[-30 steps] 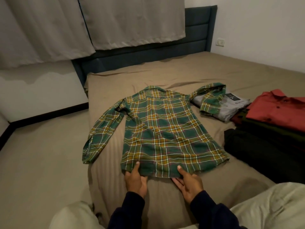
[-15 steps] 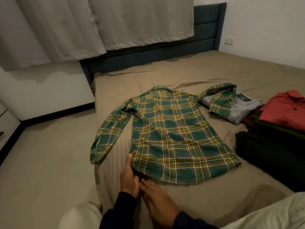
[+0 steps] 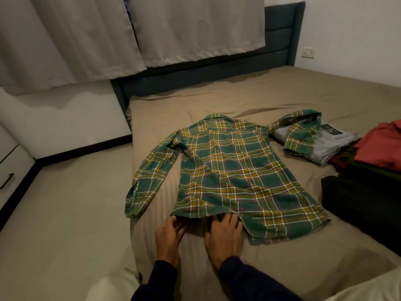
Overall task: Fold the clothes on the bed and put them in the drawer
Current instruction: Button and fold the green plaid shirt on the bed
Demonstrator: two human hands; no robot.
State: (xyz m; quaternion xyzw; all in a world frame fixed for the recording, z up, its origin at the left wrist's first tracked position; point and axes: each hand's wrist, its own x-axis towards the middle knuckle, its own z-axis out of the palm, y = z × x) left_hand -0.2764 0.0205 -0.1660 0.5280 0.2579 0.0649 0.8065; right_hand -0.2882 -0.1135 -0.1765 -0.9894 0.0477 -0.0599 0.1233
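Observation:
A green and yellow plaid shirt [image 3: 230,170] lies spread back-up on the tan bed [image 3: 217,101], collar away from me. Its left sleeve hangs along the bed's left edge. Its right sleeve is draped over a folded grey garment [image 3: 329,148]. My left hand [image 3: 168,234] pinches the shirt's near-left hem corner. Close beside it, my right hand [image 3: 223,234] holds the hem with its fingertips tucked under the fabric. The hem between the hands is raised a little off the sheet.
A red shirt [image 3: 384,146] and dark clothes [image 3: 364,198] are stacked at the bed's right side. A white drawer unit [image 3: 8,170] with a dark handle stands at the far left across the floor. A dark headboard [image 3: 277,40] and curtains are behind.
My right hand slid left along the hem to join my left hand at the near-left corner. Both now grip the hem, which has lifted slightly.

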